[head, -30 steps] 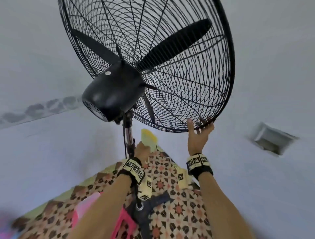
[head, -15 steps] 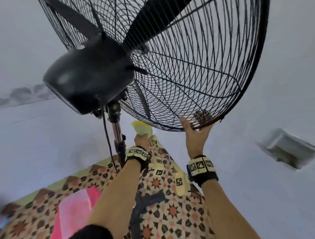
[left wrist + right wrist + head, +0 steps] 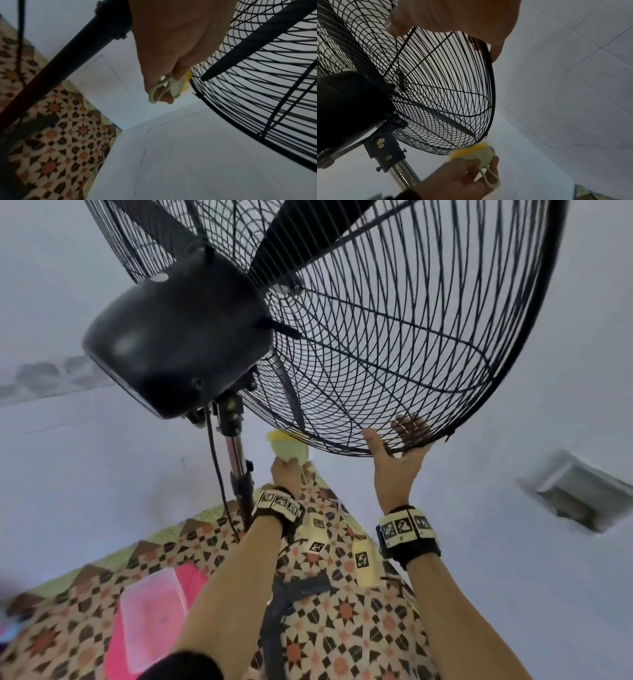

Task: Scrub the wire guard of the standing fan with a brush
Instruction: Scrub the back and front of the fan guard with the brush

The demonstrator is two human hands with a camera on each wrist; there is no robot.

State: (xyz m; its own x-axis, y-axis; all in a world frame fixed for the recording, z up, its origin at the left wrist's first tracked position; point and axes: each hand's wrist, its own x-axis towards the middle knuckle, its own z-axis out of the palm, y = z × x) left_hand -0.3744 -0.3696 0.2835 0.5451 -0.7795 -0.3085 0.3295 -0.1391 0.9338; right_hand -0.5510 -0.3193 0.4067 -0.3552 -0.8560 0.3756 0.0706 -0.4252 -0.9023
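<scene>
Fingers of the right hand (image 3: pixel 397 463) hook over the bottom rim of the wire guard (image 3: pixel 428 344), thumb on the near side and fingertips showing through the wires on the far side, so this hand grips and steadies the cage. By size: the standing fan fills the upper part of the head view, its black guard tilted above the person, with the motor housing (image 3: pixel 178 337) to the left and the chrome pole (image 3: pixel 236 453) running down from it. Below the guard's lower left edge the left hand (image 3: pixel 286 474) curls round the pale green brush (image 3: pixel 476 152), a finger passed through its loop handle, yellow bristles turned up and just touching the lowest wires as far as the right wrist view shows. I judge the scrubbing to be at the bottom rim only; nothing shows which wires are already clean, and most of the guard looks left to do. Patterned tile floor (image 3: pixel 342 628) lies underneath, with a pink tub (image 3: pixel 154 611) at near left, white tiled walls around, and a small recessed vent (image 3: pixel 579 494) on the right wall.
</scene>
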